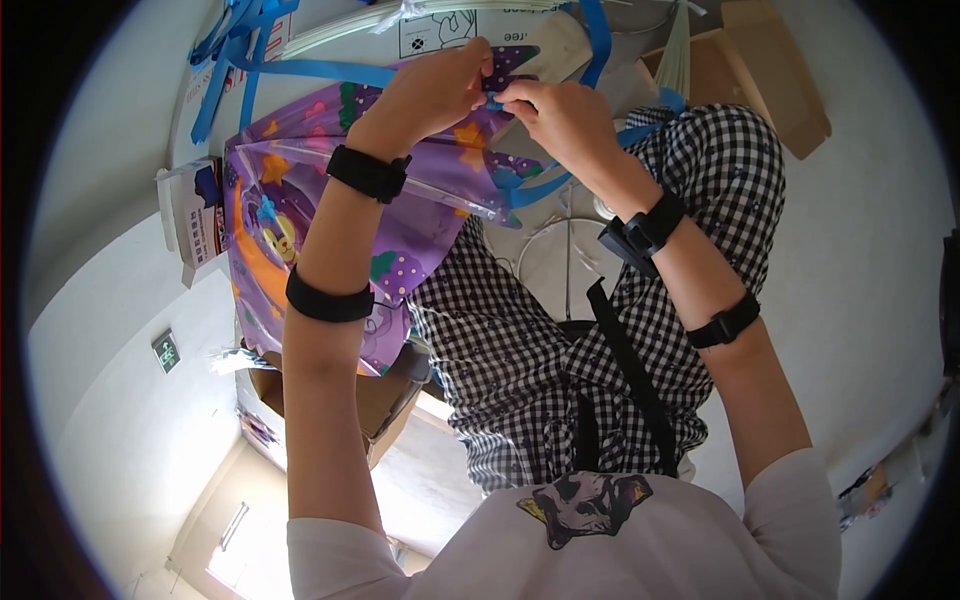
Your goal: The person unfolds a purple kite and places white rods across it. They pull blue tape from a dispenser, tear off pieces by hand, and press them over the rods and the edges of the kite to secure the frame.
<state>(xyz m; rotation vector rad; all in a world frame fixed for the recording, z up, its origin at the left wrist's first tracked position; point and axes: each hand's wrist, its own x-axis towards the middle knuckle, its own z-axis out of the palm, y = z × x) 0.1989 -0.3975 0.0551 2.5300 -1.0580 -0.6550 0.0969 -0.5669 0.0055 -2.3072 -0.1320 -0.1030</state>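
Observation:
A shiny purple sheet point(330, 215) printed with stars, strawberries and a cartoon animal hangs in folds over my left thigh. At its far edge the fingers of my left hand point(440, 88) are closed in a pinch. My right hand point(568, 122) pinches from the other side, fingertips almost touching the left ones. A small bit of blue ribbon point(493, 102) shows between them; the fingers partly hide how each holds it. One blue band point(320, 68) runs out left behind my left hand, and another point(545, 188) crosses below my right hand.
Bundles of thin pale rods point(350, 32) lie at the far side, over a printed white surface. More blue ribbon point(215, 85) hangs at the far left, above a small box point(190, 215). Open cardboard boxes stand at the far right point(775, 65) and under the sheet point(395, 400).

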